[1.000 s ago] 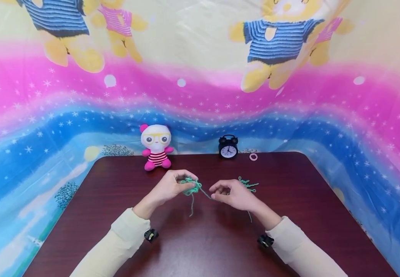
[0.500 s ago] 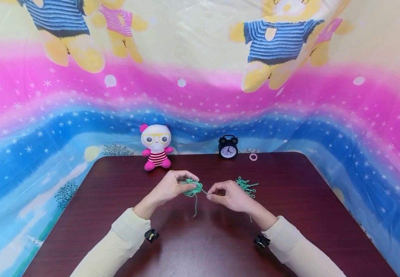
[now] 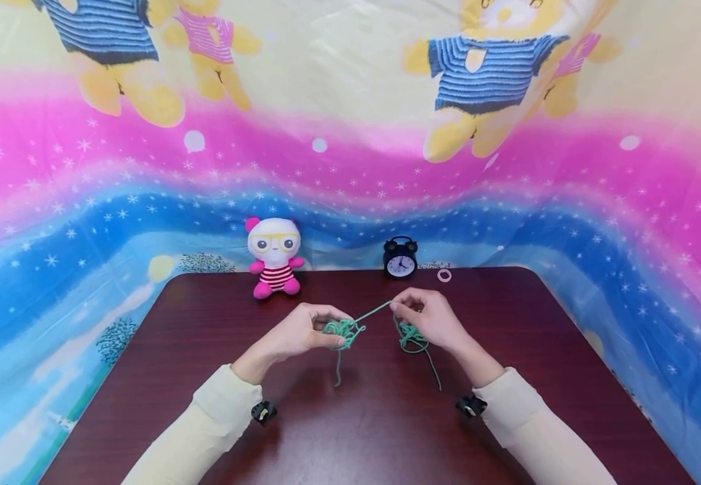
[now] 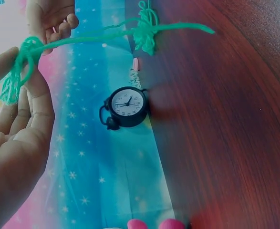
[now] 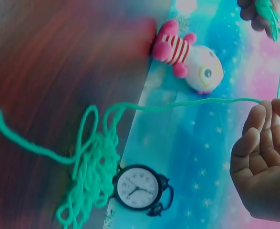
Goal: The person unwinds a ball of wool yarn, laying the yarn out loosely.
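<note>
My left hand [image 3: 298, 330] pinches a small looped bundle of green yarn [image 3: 343, 333] between thumb and fingers, with a loose tail dangling below. In the left wrist view the bundle [image 4: 27, 55] shows its cut-looking lower ends. Higher and to the right, my right hand [image 3: 427, 316] pinches a strand [image 3: 374, 311] that runs taut to that bundle. From the right fingertips another length of the strand [image 5: 187, 102] drops to a tangled yarn heap [image 5: 97, 167] near the clock. In the head view this heap [image 3: 411, 337] is partly hidden by the right hand.
A pink-and-white plush panda [image 3: 274, 259] sits at the back edge of the dark red table [image 3: 350, 431]. A black alarm clock [image 3: 400, 259] and a small pink ring [image 3: 444, 275] stand right of it. Behind hangs a printed cloth [image 3: 338, 182].
The right hand has moved up and to the right, drawing out a longer, straighter strand between the hands. The left hand has lowered slightly, still holding its bundle.
</note>
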Motion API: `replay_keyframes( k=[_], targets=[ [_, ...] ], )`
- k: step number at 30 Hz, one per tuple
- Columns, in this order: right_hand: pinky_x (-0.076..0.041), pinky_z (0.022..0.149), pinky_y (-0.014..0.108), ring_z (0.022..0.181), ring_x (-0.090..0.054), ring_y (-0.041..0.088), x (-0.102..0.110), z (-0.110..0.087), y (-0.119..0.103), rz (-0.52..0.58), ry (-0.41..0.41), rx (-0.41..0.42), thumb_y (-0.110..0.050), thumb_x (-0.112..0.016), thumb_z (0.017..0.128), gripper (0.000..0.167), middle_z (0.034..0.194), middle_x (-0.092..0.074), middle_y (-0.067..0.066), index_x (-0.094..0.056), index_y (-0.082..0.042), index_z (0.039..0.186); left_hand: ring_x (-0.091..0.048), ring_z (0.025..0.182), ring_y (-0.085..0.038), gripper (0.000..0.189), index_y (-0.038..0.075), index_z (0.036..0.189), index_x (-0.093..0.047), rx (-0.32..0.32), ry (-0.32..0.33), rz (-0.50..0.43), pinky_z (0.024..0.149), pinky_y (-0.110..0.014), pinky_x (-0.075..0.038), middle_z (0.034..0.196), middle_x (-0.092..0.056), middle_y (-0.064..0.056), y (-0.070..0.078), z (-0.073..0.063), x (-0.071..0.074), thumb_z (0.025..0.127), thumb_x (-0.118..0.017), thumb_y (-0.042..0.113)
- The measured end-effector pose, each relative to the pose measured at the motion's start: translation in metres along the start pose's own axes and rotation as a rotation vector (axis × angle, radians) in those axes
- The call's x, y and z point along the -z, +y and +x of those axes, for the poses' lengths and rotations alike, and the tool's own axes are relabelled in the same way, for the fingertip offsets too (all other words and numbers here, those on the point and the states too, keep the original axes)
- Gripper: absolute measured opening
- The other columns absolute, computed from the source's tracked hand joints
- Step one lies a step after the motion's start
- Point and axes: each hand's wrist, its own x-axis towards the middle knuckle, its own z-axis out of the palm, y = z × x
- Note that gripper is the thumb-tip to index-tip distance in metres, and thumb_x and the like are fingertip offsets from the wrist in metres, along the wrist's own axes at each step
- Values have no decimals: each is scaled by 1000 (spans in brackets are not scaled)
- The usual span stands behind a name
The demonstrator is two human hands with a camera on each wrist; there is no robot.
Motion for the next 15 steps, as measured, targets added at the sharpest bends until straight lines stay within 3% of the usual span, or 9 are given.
replay_keyframes(
  k=[8,15],
  targets=[
    [-53,59,29,70,-67,22,18,5,10,-18,93,-41,-32,-68,96,13,82,-73,8,-73,-20,96,-73,86,-17,38,10,125,-69,4,-10,38,81,-31,-60,101,-76,-10,-1,-3,3,87,-77,13],
    [-53,61,28,70,-66,17,31,6,16,-41,143,-64,-36,-65,97,21,86,-72,13,-73,-16,98,-73,83,-16,29,13,120,-71,-10,58,44,81,-34,-60,99,-76,-8,-1,-3,6,91,-72,15]
  ],
)
